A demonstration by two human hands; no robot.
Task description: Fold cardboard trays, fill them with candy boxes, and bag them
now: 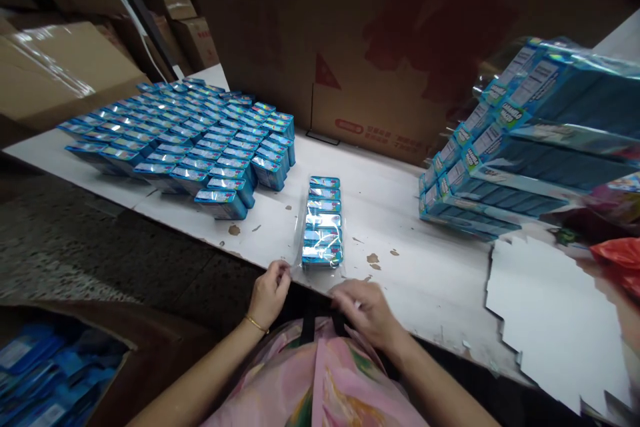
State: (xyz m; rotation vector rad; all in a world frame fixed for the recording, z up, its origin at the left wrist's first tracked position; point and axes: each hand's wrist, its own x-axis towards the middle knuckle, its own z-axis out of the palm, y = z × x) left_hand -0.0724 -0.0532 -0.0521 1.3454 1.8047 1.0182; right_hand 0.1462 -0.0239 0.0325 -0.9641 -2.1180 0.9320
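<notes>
Pink clothing [323, 373] faces bagged boxes [323, 223]; stacked packs [510, 113] read "CARAMELO".

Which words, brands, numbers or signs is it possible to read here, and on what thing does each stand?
"CARAMELO": on the stack at right; the word below is blurred.
Red flag mark, no readable words: big carton.
Red print on the big carton and a back carton: too blurred.
Small print on the stack, table packs, bagged row and box packs: too small or blurred.
</notes>
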